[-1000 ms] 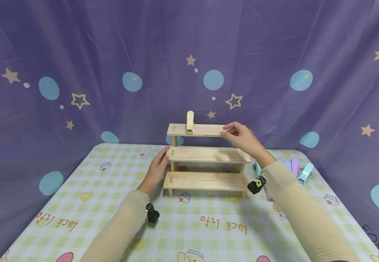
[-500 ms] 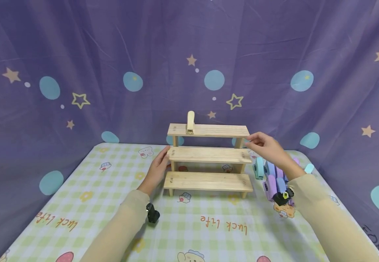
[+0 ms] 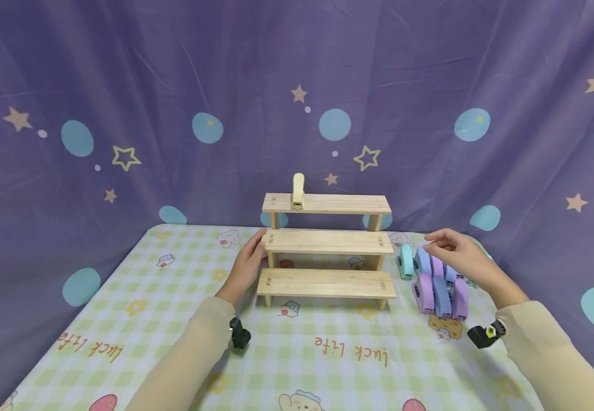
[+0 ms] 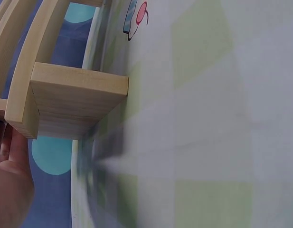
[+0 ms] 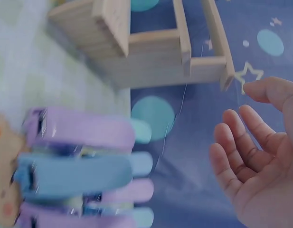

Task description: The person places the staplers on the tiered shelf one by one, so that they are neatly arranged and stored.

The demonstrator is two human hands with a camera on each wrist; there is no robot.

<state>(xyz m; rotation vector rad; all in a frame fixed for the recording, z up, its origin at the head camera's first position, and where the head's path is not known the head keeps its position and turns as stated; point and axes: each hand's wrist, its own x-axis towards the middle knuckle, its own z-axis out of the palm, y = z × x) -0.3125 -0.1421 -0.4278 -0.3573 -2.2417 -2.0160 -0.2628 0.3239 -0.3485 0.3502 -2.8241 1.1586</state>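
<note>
A three-tier wooden display shelf (image 3: 330, 242) stands in the middle of the table. On its top tier, left of centre, a cream stapler (image 3: 298, 192) stands upright. My left hand (image 3: 247, 264) touches the left end of the middle tier with fairly straight fingers; in the left wrist view the board hides its fingertips. My right hand (image 3: 458, 258) hovers over the back of a group of staplers at the right, fingers loosely bent and holding nothing. In front are a purple stapler (image 3: 424, 293), a blue stapler (image 3: 441, 297) and another purple stapler (image 3: 460, 299). A mint stapler (image 3: 405, 262) stands at the left.
A checked tablecloth (image 3: 173, 354) with printed cartoons covers the table. Behind it hangs a purple curtain (image 3: 255, 68) with stars and blue dots. More staplers, among them a blue stapler (image 3: 422, 261), stand in the back row, partly hidden by my right hand.
My right hand has moved from the top tier's right end, rightward and down, to above the staplers, uncovering the front ones. The left hand, shelf and cream stapler have stayed put.
</note>
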